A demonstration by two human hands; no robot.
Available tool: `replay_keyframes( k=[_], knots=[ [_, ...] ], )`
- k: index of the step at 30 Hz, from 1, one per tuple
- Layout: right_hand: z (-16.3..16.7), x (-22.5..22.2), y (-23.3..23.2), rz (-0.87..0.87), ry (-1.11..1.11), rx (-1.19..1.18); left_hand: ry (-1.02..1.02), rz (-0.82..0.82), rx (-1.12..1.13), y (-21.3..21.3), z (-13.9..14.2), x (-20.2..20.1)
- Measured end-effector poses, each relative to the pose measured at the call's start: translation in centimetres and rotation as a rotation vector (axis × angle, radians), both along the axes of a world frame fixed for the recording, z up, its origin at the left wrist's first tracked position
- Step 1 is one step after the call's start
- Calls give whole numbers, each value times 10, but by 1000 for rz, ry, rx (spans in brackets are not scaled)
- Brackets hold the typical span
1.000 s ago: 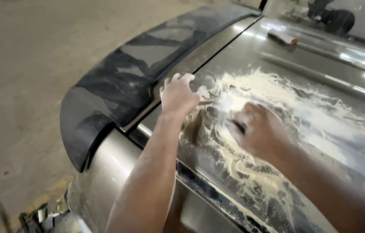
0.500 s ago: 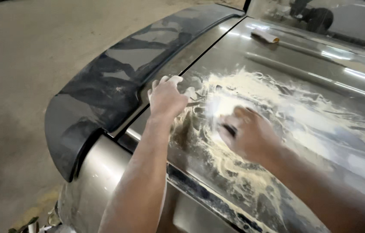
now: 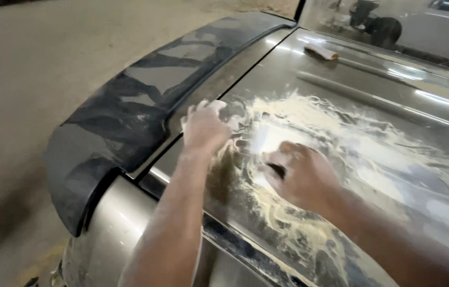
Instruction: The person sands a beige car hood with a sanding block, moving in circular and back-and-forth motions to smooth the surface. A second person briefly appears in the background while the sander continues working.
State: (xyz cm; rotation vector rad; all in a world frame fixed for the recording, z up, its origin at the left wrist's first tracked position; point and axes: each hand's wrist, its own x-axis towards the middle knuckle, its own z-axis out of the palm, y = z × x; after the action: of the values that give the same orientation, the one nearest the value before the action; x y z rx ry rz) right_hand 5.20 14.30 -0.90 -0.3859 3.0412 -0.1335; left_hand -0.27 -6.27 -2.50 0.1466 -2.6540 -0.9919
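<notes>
Risk of gouging panel (image 3: 341, 90): right hand (image 3: 301, 178) curled round a dark block (image 3: 276, 170), perhaps; left hand (image 3: 203, 127) flat, open beside, dust (image 3: 299, 117) hiding edges.

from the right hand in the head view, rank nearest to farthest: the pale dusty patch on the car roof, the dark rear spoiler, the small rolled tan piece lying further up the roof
1. Pale dusty patch on the grey metal car roof: directly under the right hand.
2. Dark, mottled rear spoiler: off to the left, beyond the left hand.
3. Small rolled tan piece: farthest, up the roof near the top of the picture.
</notes>
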Motion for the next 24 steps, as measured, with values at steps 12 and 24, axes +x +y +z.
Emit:
replay_keyframes(
  k=[12, 24],
  knots=[
    [-14, -41, 7, -113, 8, -174, 40, -250, 90, 10, 1, 5],
    [4, 8, 41, -22, 43, -285, 43, -832, 31, 28, 18, 36]
  ],
)
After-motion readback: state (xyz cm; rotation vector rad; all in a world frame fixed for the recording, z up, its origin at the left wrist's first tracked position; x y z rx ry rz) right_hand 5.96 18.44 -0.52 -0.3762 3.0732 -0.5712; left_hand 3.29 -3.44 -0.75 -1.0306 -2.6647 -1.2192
